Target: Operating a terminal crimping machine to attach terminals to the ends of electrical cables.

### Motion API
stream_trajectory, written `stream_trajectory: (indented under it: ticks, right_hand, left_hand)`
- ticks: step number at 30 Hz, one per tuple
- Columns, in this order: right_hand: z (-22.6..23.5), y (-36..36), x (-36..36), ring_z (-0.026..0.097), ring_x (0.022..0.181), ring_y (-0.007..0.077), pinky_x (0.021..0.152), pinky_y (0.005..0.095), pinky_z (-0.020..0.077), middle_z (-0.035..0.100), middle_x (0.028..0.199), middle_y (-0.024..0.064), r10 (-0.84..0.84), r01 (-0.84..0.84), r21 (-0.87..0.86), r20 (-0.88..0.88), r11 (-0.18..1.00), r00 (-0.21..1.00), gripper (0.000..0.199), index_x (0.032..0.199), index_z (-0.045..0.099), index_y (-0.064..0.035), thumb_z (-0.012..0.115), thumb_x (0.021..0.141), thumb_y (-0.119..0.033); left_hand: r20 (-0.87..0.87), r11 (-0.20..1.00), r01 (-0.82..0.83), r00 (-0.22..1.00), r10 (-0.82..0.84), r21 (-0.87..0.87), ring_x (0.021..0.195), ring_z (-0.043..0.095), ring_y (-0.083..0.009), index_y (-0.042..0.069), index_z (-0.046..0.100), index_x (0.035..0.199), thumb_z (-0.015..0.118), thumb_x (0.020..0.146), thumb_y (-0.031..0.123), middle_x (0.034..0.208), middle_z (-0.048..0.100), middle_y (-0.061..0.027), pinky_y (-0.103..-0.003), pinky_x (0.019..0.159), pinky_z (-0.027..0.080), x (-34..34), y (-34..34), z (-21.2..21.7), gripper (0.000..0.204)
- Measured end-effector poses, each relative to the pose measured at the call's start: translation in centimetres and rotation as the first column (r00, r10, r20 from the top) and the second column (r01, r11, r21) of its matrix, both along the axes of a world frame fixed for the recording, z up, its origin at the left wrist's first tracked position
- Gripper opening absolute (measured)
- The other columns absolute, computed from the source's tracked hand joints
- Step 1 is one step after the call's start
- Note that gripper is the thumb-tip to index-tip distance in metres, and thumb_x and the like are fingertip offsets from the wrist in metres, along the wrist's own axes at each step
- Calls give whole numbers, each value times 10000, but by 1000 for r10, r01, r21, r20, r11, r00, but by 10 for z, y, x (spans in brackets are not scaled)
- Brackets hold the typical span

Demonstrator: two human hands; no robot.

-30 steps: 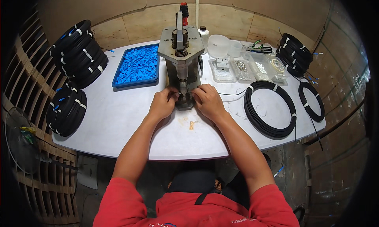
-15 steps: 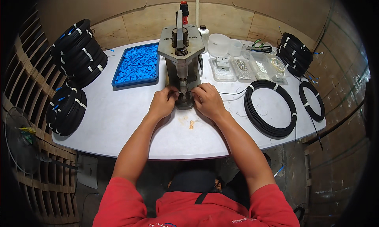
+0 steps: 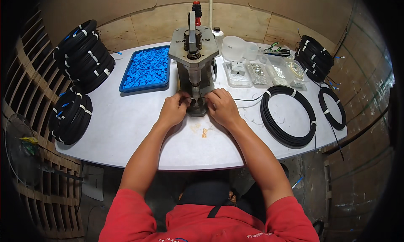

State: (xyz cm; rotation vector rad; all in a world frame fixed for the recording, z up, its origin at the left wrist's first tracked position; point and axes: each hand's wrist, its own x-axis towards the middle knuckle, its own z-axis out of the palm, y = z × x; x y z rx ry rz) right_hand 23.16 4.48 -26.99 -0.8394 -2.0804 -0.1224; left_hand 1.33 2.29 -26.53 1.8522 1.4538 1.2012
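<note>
A metal bench press [image 3: 192, 58] stands upright at the middle of the table. At its lower jaws, my left hand [image 3: 173, 109] pinches something too small to make out, on the left side of the die. Opposite it, my right hand [image 3: 223, 108] grips a thin black cable [image 3: 248, 100] between thumb and fingers. That cable runs rightward from my hand to a large black cable coil [image 3: 288, 140] lying flat, bound with white ties. Between my fingertips, the cable's end at the jaws is mostly hidden.
A blue tray [image 3: 122, 89] of small blue connectors lies left of the press. Stacked black coils [image 3: 84, 56] stand far left; more coils [image 3: 313, 56] are at the right. Clear plastic containers [image 3: 257, 73] hold small parts behind my right hand. Orange scraps [image 3: 204, 133] lie near the front.
</note>
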Motion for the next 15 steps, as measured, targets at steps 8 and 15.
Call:
stream_trajectory:
  ticks: [8,15]
  right_hand:
    - [-1,1,0,601,918,292,822,405,477,629,960,82,-3,3,-2,-6,1000,1000,216,989,682,-81,695,781,-23]
    - [-2,3,0,595,905,295,809,408,476,623,933,81,-4,4,15,-8,1000,1000,193,969,682,-79,697,784,-26]
  left_hand:
    - [-17,1000,-6,1000,6,-11,795,739,-263,-14,698,1084,637,962,124,854,748,-181,-367,766,566,0,0,1,195]
    - [-7,1000,-8,1000,8,8,783,739,-274,-12,704,1081,644,959,130,843,747,-186,-373,759,565,0,3,-5,196]
